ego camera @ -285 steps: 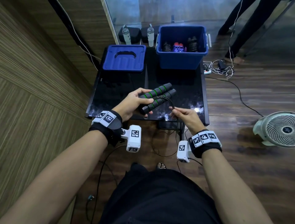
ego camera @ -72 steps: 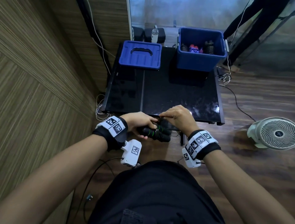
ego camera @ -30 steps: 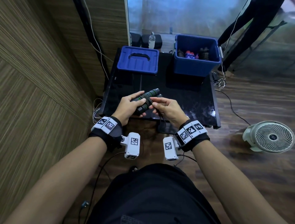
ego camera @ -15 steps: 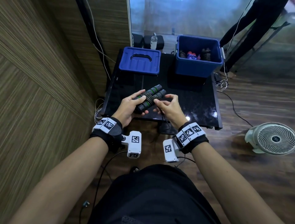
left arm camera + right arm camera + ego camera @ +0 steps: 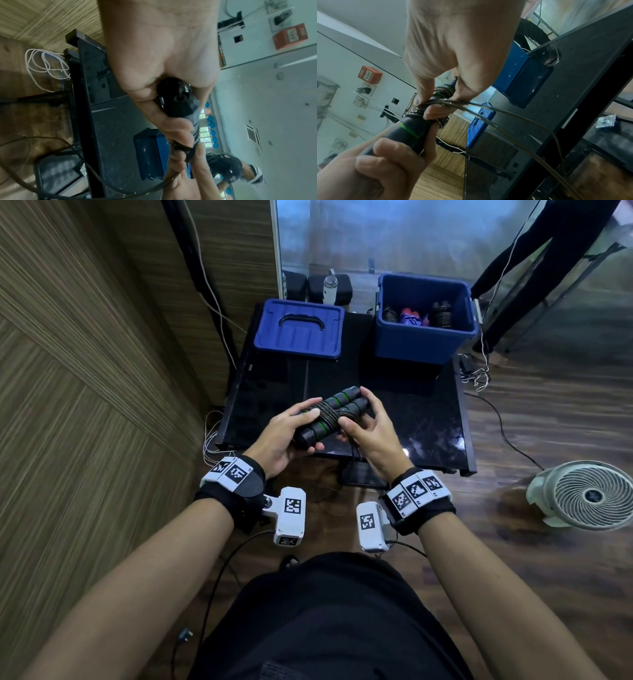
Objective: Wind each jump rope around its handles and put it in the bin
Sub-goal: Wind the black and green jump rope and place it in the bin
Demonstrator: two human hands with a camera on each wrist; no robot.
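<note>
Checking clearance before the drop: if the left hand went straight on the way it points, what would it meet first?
Probably the open blue bin; the left hand, gripping the rope handles, points up-right over bare tabletop. Depth is uncertain.

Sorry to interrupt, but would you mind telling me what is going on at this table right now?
A person is winding a jump rope around its two black handles. The left hand grips the handles together near one end, while the right hand pinches the cord against the coils. Some cord is not yet wound and hangs loose below. The open blue bin at the far end of the table already holds several wound ropes; its lid lies beside it.
</note>
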